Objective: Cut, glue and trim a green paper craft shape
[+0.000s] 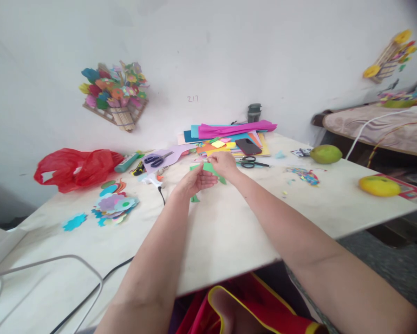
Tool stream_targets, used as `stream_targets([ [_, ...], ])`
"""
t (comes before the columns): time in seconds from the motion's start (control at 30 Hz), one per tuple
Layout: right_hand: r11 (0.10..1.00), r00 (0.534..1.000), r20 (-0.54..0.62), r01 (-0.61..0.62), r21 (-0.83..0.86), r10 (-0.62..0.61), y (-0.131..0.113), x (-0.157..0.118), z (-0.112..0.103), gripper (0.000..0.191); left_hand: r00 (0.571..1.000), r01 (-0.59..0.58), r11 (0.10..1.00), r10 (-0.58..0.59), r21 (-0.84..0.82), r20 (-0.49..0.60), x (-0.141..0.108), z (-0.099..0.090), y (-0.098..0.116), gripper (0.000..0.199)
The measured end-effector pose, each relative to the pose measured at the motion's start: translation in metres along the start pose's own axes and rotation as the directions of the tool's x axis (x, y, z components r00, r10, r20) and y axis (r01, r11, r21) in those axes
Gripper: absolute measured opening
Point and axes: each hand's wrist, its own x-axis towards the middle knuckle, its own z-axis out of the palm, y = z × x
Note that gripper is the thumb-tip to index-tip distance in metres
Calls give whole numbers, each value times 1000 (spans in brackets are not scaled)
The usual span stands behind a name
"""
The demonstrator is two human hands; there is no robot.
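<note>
I see green paper (212,169) over the white table (229,232), just behind the left hand (197,182), which is spread open with bare palm. The right hand (224,163) is curled near black scissors (257,163); whether it holds something, I cannot tell.

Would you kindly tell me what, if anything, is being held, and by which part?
Whether anything is held cannot be told: the left hand has extended fingers, the right hand is curled, and a green piece shows beside them.

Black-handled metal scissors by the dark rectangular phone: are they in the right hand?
No, the black-handled scissors lie on the whitish table, to the right of the right hand.
</note>
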Motion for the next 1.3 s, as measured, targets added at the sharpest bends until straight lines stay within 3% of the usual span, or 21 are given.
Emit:
stream_targets([
  [0.07,956,996,85,-64,286,41,4,3,2,21,1000,3,1000,-3,1,-10,-3,1,1,48],
  [0.2,720,981,182,-177,671,71,3,1,4,18,1000,-2,1000,2,6,-19,0,-1,-1,47],
  [0.37,554,948,196,-308,774,252,-3,-3,4,13,997,-66,993,70,102,-36,7,-3,-6,40],
  [0.57,525,902,196,-388,758,384,1,1,7,16,983,-146,976,162,162,-90,2,5,-5,35],
  [0.7,713,894,53,-390,583,445,18,11,1,20,980,-171,980,179,99,-82,2,3,-6,35],
  [0.77,819,887,-14,-420,391,462,30,16,-9,24,979,-179,981,185,76,-83,3,2,-6,31],
  [0.87,873,861,-144,-480,89,488,45,20,-30,34,967,-215,972,225,94,-116,5,-1,-6,21],
  [0.97,836,840,-271,-523,-169,470,57,17,-48,38,933,-262,954,288,145,-215,7,-5,-4,20],
  [1.1,751,872,-208,-487,-445,443,71,12,-56,29,819,-286,903,404,321,-407,8,-13,0,33],
  [1.17,720,861,-168,-496,-485,480,74,12,-57,30,781,-270,876,442,400,-442,8,-18,0,37],
  [1.23,711,840,-155,-527,-465,520,73,12,-56,31,786,-275,865,453,419,-421,8,-21,-2,37],
  [1.3,741,854,-152,-509,-438,497,67,13,-53,32,830,-299,879,431,370,-354,9,-23,-3,34],
])
